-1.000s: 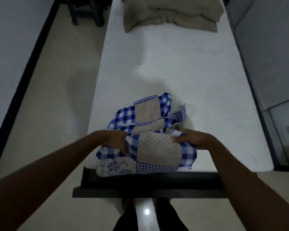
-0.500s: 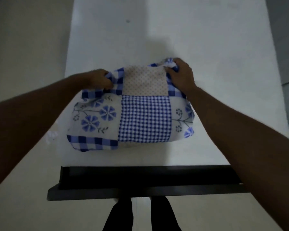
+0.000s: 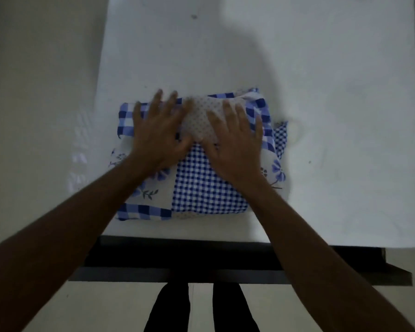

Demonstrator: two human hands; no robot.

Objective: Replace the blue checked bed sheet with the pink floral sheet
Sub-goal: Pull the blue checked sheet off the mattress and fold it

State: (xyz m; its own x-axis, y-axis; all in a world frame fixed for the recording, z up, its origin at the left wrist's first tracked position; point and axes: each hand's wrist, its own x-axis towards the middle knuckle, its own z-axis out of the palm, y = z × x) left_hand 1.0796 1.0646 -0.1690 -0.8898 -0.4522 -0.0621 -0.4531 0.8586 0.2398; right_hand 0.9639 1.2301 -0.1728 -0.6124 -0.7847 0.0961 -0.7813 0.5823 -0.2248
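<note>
- The blue checked bed sheet [image 3: 201, 188] lies folded into a thick, roughly square bundle on the bare white mattress [image 3: 321, 80], close to the mattress's near end and somewhat left of its middle.
- The bundle's top shows patchwork: a fine blue gingham square, larger blue checks at the corners, a pale dotted panel, and blue flower prints at both sides.
- A small gingham corner sticks out of the bundle toward the right side of the mattress.
- The left hand [image 3: 158, 135] lies palm down on the bundle's left half, fingers straight and spread; the fingertips are blurred.
- The right hand [image 3: 235, 142] lies palm down on the right half, fingers spread, flat on the cloth.
- The two thumbs nearly meet over the dotted panel; neither hand curls round any fabric.
- A dark bed frame [image 3: 201, 262] juts out below the mattress's near end.
- Pale floor [image 3: 34, 92] runs along the mattress's left side.
- Two dark trouser legs [image 3: 170, 307] stand just short of the frame, below the mattress's near end.
</note>
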